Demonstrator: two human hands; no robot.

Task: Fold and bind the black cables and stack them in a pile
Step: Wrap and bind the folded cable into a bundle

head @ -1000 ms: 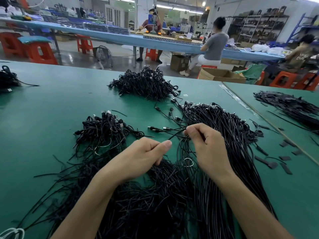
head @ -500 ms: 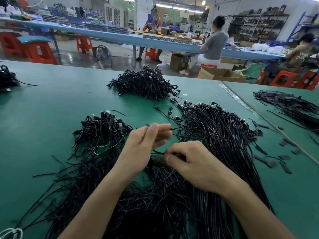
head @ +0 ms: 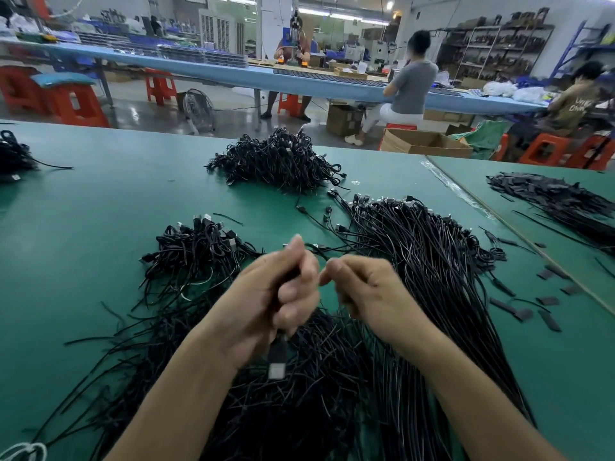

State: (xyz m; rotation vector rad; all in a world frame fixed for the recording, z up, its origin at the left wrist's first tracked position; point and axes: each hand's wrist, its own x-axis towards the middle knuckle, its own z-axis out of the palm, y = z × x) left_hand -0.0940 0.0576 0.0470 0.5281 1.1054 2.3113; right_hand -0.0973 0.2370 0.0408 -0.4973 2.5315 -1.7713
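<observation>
My left hand (head: 266, 304) grips a folded black cable (head: 277, 356) upright; its plug end with a silver tip hangs below the palm. Close beside it on the right, my right hand (head: 366, 291) has its fingers curled, and the thumb and forefinger seem to pinch the same cable, though the cable there is hidden. Both hands hover over a heap of loose black cables (head: 426, 281) that fans toward me. A small pile of bound cables (head: 196, 251) lies to the left. A larger pile of bound cables (head: 279, 161) sits farther back.
The green table (head: 100, 201) carries black tie strips (head: 545, 301) scattered at the right and another dark cable heap (head: 559, 201) beyond a seam. More cables (head: 13, 154) lie at the far left edge. People work at a blue bench behind.
Both hands have risen off the heap and come together. My left hand has closed round the folded cable, whose plug now hangs below it. My right hand moved up beside it.
</observation>
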